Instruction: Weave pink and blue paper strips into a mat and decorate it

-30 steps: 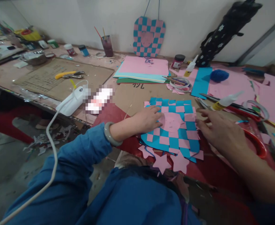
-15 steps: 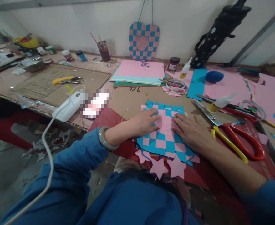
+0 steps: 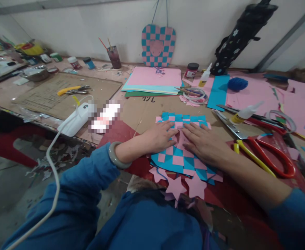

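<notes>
A pink and blue woven paper piece [image 3: 178, 160] lies on the table in front of me, with pink paper stars [image 3: 176, 187] along its near edge. My left hand [image 3: 160, 137] rests flat on its left side, fingers stretched out. Laid over its middle and right is my right hand [image 3: 203, 142], fingers spread and flat. Between the hands shows part of a plain pink paper shape, mostly hidden by my fingers. Red-handled scissors [image 3: 256, 149] lie just right of my right hand, beside a glue bottle [image 3: 246, 113].
Stacked coloured paper [image 3: 157, 77] lies at the back, below a checkered hanging piece [image 3: 158, 38]. Blue yarn [image 3: 237, 84] and a black umbrella case [image 3: 242, 40] are at the right. A white power strip [image 3: 77, 119], a lit phone [image 3: 106, 117] and yellow-handled pliers [image 3: 73, 90] lie at the left.
My right hand has slid left across the woven piece, closer to my left hand, covering more of the pink shape. My left hand stays about where it was.
</notes>
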`<action>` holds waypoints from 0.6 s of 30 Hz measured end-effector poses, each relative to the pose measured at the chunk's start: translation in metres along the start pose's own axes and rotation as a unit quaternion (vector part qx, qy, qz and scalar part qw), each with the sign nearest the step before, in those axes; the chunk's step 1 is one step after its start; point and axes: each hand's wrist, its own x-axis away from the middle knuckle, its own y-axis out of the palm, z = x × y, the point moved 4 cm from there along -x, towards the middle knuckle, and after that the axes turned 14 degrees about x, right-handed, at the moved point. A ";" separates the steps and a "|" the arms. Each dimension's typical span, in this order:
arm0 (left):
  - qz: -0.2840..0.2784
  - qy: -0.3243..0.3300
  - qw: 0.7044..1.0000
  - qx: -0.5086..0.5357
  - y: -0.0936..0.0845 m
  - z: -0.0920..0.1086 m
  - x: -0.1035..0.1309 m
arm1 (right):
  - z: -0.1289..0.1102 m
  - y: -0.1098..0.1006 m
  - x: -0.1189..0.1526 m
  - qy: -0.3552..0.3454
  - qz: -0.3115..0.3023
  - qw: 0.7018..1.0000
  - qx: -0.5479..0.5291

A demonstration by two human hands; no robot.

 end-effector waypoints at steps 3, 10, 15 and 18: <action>-0.007 -0.011 1.000 0.000 0.001 0.000 0.000 | -0.005 0.009 -0.004 -0.016 0.001 1.000 0.002; -0.017 -0.016 1.000 -0.019 0.001 0.000 0.000 | -0.005 0.020 -0.001 0.003 -0.011 1.000 -0.018; -0.008 -0.008 1.000 -0.013 0.001 0.000 0.000 | 0.005 0.011 -0.007 0.016 -0.036 0.997 -0.061; -0.008 -0.004 1.000 -0.010 0.002 -0.001 0.000 | 0.009 0.006 -0.014 0.023 -0.012 0.999 -0.046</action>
